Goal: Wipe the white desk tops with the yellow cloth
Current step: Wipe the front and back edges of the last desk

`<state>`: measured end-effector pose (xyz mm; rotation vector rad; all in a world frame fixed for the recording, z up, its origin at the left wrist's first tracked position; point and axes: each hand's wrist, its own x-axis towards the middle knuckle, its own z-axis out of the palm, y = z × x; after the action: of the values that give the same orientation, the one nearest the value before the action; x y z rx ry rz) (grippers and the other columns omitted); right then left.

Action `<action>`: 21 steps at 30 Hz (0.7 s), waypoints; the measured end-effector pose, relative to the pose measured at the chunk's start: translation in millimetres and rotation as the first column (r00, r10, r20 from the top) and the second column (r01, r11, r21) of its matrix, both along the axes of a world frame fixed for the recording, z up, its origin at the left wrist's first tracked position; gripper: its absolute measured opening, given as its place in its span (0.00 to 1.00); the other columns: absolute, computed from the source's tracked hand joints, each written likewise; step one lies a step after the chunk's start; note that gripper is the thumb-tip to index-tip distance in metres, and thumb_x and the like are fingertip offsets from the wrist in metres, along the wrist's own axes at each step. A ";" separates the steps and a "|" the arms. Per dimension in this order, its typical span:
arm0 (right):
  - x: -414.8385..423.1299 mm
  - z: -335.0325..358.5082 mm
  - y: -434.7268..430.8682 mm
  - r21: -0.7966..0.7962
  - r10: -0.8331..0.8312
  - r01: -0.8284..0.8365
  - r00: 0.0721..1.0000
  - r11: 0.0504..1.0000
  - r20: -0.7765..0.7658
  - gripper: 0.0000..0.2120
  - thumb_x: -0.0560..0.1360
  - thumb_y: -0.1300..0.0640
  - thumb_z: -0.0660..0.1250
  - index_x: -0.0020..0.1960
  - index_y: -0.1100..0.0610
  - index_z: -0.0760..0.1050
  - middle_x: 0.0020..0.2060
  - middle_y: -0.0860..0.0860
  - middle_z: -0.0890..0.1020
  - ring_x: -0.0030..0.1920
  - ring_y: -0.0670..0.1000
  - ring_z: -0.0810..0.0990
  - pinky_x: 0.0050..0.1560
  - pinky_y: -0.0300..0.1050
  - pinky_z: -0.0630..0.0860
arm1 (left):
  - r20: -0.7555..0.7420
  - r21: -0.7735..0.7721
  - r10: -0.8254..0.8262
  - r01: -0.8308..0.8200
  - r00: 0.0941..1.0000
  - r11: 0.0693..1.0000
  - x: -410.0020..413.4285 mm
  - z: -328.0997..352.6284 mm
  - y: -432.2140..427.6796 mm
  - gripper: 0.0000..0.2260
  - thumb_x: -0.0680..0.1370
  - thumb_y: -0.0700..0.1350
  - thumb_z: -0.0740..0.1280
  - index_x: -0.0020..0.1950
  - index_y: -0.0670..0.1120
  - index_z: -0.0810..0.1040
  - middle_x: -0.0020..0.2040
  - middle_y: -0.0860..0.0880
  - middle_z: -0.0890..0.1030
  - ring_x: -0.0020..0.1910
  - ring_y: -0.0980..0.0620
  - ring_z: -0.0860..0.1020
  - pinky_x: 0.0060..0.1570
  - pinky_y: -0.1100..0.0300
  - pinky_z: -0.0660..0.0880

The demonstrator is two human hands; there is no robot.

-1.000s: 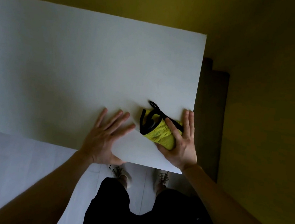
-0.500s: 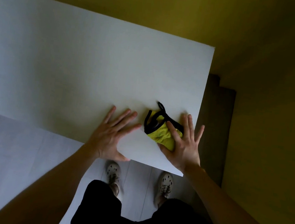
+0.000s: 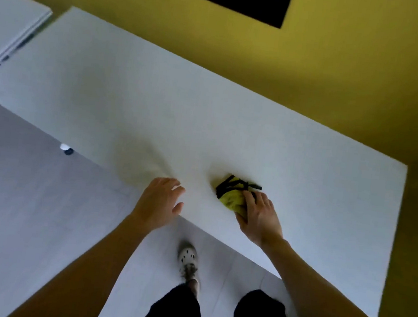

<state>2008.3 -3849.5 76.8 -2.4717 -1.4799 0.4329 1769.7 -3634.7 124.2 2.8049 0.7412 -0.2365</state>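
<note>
Yellow cloth point(image 3: 232, 196), bunched, black-trimmed, under right hand point(image 3: 261, 216)

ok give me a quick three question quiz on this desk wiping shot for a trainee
1. True or false: the left hand is holding the yellow cloth.
2. Multiple choice: where does the cloth lie on the white desk? A) at the far edge by the wall B) near the front edge, closest to the person C) hanging off the right end
3. Fill in: the trim on the cloth is ____ in colour.

Key
1. False. The right hand grips it; the left hand is open at the desk's front edge, apart from the cloth.
2. B
3. Black
</note>
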 end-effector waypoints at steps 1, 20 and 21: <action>-18.7 5.5 38.4 0.015 0.042 -0.042 0.999 0.999 -0.014 0.31 0.79 0.46 0.74 0.76 0.60 0.73 0.71 0.60 0.79 0.68 0.64 0.78 0.69 0.61 0.77 | -0.040 0.026 0.027 -0.026 0.999 0.999 -21.2 7.6 23.7 0.18 0.82 0.53 0.71 0.69 0.46 0.83 0.70 0.44 0.82 0.70 0.41 0.79 0.73 0.45 0.74; -192.4 35.2 561.3 0.162 0.320 -0.308 0.946 0.937 -0.053 0.31 0.79 0.41 0.71 0.75 0.56 0.71 0.67 0.57 0.79 0.66 0.62 0.77 0.65 0.57 0.76 | -0.268 0.106 0.498 -0.488 0.825 0.866 -235.3 33.9 357.8 0.21 0.86 0.59 0.63 0.75 0.51 0.77 0.72 0.49 0.80 0.70 0.47 0.79 0.73 0.50 0.73; -201.6 36.1 593.5 0.171 0.330 -0.317 0.943 0.933 -0.051 0.33 0.78 0.39 0.71 0.76 0.55 0.70 0.68 0.57 0.78 0.66 0.62 0.76 0.67 0.58 0.75 | -0.272 0.086 0.519 -0.516 0.811 0.852 -243.0 30.9 379.9 0.21 0.86 0.59 0.63 0.75 0.51 0.77 0.72 0.49 0.79 0.70 0.47 0.79 0.73 0.49 0.74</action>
<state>1806.7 -3256.0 112.9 -2.0678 -1.8187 0.4427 1526.7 -3254.9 155.1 2.4686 1.5389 -0.5413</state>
